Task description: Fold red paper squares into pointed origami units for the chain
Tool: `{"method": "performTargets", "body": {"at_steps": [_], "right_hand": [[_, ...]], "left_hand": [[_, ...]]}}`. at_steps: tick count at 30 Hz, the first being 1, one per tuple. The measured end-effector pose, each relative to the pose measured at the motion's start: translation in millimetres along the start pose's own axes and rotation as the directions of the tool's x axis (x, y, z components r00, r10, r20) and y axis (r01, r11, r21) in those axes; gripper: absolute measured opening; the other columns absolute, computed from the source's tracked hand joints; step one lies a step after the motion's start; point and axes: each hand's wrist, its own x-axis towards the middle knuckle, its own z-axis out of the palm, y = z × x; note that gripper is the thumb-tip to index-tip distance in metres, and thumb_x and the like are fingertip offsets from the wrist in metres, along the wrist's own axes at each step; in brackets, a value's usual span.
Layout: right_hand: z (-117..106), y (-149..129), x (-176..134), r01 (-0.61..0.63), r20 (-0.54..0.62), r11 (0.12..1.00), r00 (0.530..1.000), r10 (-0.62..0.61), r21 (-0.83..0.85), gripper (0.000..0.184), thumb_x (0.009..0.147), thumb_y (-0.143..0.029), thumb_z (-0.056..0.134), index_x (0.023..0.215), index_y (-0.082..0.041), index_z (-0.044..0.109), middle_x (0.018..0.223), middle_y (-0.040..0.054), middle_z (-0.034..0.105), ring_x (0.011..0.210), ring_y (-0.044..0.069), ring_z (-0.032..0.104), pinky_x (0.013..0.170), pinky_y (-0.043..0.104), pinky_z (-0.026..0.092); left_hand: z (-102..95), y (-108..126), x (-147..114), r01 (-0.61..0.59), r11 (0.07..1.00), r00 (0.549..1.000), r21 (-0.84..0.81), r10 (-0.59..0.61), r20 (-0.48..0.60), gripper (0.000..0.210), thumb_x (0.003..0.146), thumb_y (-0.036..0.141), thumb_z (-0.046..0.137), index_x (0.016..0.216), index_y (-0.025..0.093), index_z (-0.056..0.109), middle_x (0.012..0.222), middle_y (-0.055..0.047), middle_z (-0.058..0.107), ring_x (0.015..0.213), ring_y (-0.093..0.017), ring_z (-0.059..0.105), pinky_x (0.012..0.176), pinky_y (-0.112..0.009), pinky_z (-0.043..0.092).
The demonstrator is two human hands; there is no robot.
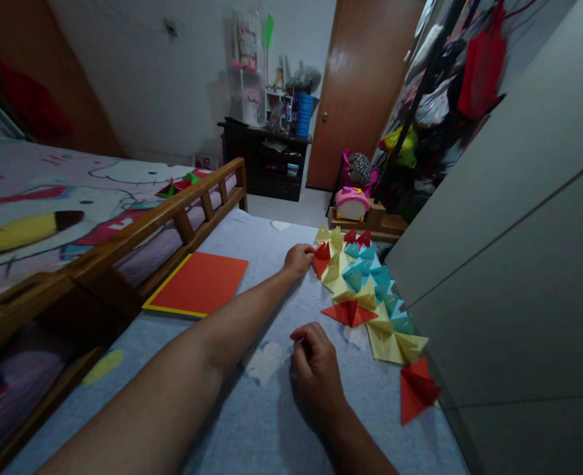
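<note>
Placing folded paper seems in hand: the left hand [299,260] meets a red folded piece [321,260] on the bed [271,415]; whether its grip pinches, one cannot tell. The right hand [319,369] curls loosely, apparently empty. Positioning calls for delicacy.

Pale yellow folded papers [383,336] and turquoise folded papers [355,276] lie on the right, with a red folded paper [418,390] at the near right and more red among them. At left, an orange-red square of paper [202,277] shows bright yellow along two edges. The bedsheet [256,429] is light blue with white and yellow patches. Far left, the bedding [137,173] carries a pink, white and red cartoon print beyond a brown rail [183,223]. The far door [365,86] is brown.
</note>
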Motion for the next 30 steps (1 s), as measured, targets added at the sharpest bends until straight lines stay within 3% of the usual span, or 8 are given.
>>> {"method": "performTargets", "body": {"at_steps": [7,15,19,25,30], "right_hand": [[2,3,1,-0.001,0.014,1.0,1.0,0.001,0.01,0.021,0.08,-0.006,0.046,0.086,-0.02,0.06,0.082,0.0014,0.058,0.076,0.016,0.056,0.069,0.027,0.041],[3,3,1,-0.006,0.019,1.0,1.0,0.006,0.0,0.022,0.078,-0.006,0.046,0.086,-0.02,0.061,0.081,0.0011,0.058,0.074,0.015,0.055,0.067,0.026,0.041],[3,4,1,-0.023,0.025,1.0,0.999,0.023,0.004,0.021,0.078,-0.007,0.046,0.085,-0.02,0.061,0.081,0.0012,0.058,0.074,0.016,0.056,0.068,0.026,0.041],[5,6,2,-0.039,0.05,0.999,0.998,0.039,0.005,0.021,0.077,-0.006,0.046,0.084,-0.02,0.061,0.081,0.0016,0.059,0.076,0.016,0.057,0.07,0.027,0.042],[5,7,0,-0.037,0.074,0.999,0.997,0.037,-0.011,0.02,0.078,-0.007,0.046,0.084,-0.02,0.06,0.08,0.0011,0.058,0.075,0.016,0.056,0.069,0.027,0.041]], "left_hand": [[4.1,2,-3,0.006,0.993,1.0,0.12,-0.003,-0.019,0.027,0.081,0.005,0.063,0.1,0.02,0.074,0.097,-0.003,0.075,0.09,-0.017,0.066,0.082,-0.026,0.048],[-0.3,1,-18,-0.007,0.965,0.998,0.26,0.023,-0.06,0.045,0.083,0.006,0.062,0.126,0.015,0.058,0.119,-0.012,0.068,0.106,-0.02,0.063,0.092,-0.03,0.048],[-7.4,0,-35,-0.111,0.934,0.994,0.339,0.104,0.041,0.036,0.085,0.011,0.06,0.121,0.018,0.06,0.121,-0.01,0.067,0.111,-0.022,0.06,0.1,-0.035,0.045],[-7.0,4,-59,-0.327,0.858,0.936,0.396,0.237,0.262,0.025,0.093,0.021,0.054,0.114,0.022,0.067,0.123,-0.007,0.068,0.117,-0.025,0.058,0.106,-0.041,0.041],[-0.2,4,-64,-0.407,0.819,0.901,0.405,0.288,0.324,0.03,0.097,0.024,0.048,0.122,0.021,0.064,0.135,-0.008,0.062,0.127,-0.024,0.053,0.11,-0.042,0.038]]}}
